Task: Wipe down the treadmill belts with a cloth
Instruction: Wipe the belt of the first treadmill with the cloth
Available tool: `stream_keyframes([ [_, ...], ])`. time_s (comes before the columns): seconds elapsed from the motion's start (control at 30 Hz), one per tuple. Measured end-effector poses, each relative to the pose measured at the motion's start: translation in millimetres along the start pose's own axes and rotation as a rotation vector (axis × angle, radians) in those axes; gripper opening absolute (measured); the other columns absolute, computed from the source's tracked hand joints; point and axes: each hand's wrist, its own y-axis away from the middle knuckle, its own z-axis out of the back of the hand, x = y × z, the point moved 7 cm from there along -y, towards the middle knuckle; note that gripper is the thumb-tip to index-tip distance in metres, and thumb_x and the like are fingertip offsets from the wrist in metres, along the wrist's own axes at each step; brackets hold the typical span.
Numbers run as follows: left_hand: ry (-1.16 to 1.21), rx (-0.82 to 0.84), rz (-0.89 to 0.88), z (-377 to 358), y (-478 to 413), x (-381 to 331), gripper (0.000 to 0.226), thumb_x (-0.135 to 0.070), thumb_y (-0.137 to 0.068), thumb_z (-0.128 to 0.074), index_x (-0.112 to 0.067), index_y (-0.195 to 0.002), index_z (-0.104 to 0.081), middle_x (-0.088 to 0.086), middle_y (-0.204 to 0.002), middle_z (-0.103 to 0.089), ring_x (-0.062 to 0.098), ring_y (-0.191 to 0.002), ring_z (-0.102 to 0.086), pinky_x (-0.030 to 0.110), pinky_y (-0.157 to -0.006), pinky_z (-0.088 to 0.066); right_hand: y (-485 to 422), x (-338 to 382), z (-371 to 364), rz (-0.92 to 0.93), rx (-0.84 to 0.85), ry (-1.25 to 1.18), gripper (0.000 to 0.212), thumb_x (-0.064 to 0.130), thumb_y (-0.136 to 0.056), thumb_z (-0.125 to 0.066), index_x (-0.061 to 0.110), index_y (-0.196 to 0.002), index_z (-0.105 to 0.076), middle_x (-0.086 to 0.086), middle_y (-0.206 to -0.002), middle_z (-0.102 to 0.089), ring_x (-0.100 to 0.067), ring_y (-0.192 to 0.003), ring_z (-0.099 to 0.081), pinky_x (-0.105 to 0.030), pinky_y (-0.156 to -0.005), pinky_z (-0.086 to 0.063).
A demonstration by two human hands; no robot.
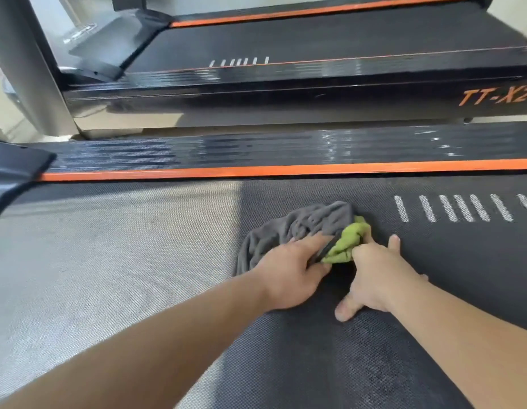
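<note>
A crumpled grey cloth (297,228) with a green part (348,243) lies on the near treadmill belt (433,261), a dark textured mat. My left hand (289,273) lies flat on the cloth's near side and presses it down with straight fingers. My right hand (374,276) is beside it, its fingers spread on the belt and its fingertips at the green part. The belt looks dusty pale grey on the left (108,246) and darker on the right.
An orange strip (286,170) and a black ribbed side rail (256,149) border the belt's far edge. Beyond a floor gap stands a second treadmill (315,45) marked TT-X2. A grey upright post (20,63) rises at the far left. White stripes (463,208) mark the belt at right.
</note>
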Motion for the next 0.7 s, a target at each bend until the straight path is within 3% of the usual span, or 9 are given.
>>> stream_keyframes([
  [0.1, -0.187, 0.041, -0.097, 17, 1, 27, 0.055, -0.032, -0.101, -0.050, -0.031, -0.155, -0.043, -0.010, -0.160, -0.043, 0.011, -0.149, -0.033, 0.029, -0.124, -0.020, 3, 3, 0, 0.037, 0.002, 0.008, 0.126, 0.044, -0.054, -0.100, 0.042, -0.157, -0.027, 0.014, -0.164, 0.034, -0.036, -0.153, 0.028, -0.083, -0.107, -0.021],
  [0.17, -0.304, -0.079, 0.023, 46, -22, 62, 0.053, -0.028, -0.099, -0.046, -0.029, -0.153, -0.046, -0.003, -0.161, -0.042, 0.018, -0.151, -0.032, 0.032, -0.123, -0.018, 5, 4, -1, 0.065, 0.018, 0.021, 0.133, 0.043, -0.057, -0.098, 0.055, -0.157, -0.012, 0.015, -0.163, 0.036, -0.038, -0.152, 0.028, -0.084, -0.106, -0.021],
  [0.23, -0.252, -0.217, 0.223, 65, -37, 80, 0.048, -0.027, -0.103, -0.049, -0.029, -0.151, -0.046, 0.003, -0.163, -0.039, 0.023, -0.152, -0.031, 0.033, -0.121, -0.018, 5, 5, -1, 0.067, 0.022, 0.039, 0.140, 0.044, -0.060, -0.098, 0.059, -0.155, 0.003, 0.013, -0.162, 0.037, -0.039, -0.152, 0.029, -0.085, -0.106, -0.020],
  [0.3, -0.213, -0.296, 0.295, 58, -38, 68, 0.046, -0.029, -0.103, -0.052, -0.029, -0.149, -0.047, 0.003, -0.162, -0.040, 0.025, -0.148, -0.033, 0.032, -0.118, -0.020, 4, 4, -1, 0.061, 0.026, 0.039, 0.141, 0.044, -0.060, -0.098, 0.060, -0.155, 0.005, 0.013, -0.162, 0.037, -0.039, -0.151, 0.029, -0.085, -0.106, -0.019],
  [0.43, -0.082, -0.161, 0.038, 14, -3, 12, 0.049, -0.033, -0.100, -0.057, -0.035, -0.148, -0.047, -0.008, -0.152, -0.051, 0.020, -0.140, -0.043, 0.029, -0.114, -0.033, -4, 1, -2, 0.027, 0.006, 0.024, 0.138, 0.048, -0.047, -0.101, 0.045, -0.159, -0.019, 0.011, -0.163, 0.037, -0.038, -0.153, 0.025, -0.084, -0.107, -0.021],
  [0.53, -0.162, 0.042, -0.153, -1, 27, -6, 0.057, -0.036, -0.105, -0.052, -0.030, -0.158, -0.034, -0.010, -0.165, -0.033, 0.009, -0.152, -0.026, 0.024, -0.125, -0.015, -7, -2, -4, -0.004, 0.002, 0.016, 0.143, 0.047, -0.047, -0.102, 0.025, -0.162, -0.019, 0.012, -0.162, 0.038, -0.036, -0.153, 0.027, -0.084, -0.107, -0.020],
  [0.63, -0.324, 0.061, -0.130, 22, 4, 36, 0.061, -0.021, -0.103, -0.046, -0.029, -0.161, -0.031, -0.005, -0.169, -0.023, 0.013, -0.156, -0.016, 0.031, -0.128, -0.009, 0, 2, -1, 0.043, -0.003, 0.016, 0.125, 0.045, -0.053, -0.100, 0.040, -0.157, -0.030, 0.017, -0.162, 0.037, -0.037, -0.153, 0.026, -0.084, -0.106, -0.023],
  [0.7, -0.286, -0.086, 0.058, 50, -19, 78, 0.061, -0.018, -0.096, -0.043, -0.026, -0.156, -0.040, 0.005, -0.165, -0.034, 0.025, -0.155, -0.024, 0.039, -0.127, -0.016, 2, 3, -1, 0.068, 0.006, 0.027, 0.134, 0.045, -0.056, -0.100, 0.055, -0.157, -0.012, 0.016, -0.162, 0.036, -0.039, -0.152, 0.027, -0.086, -0.105, -0.021],
])
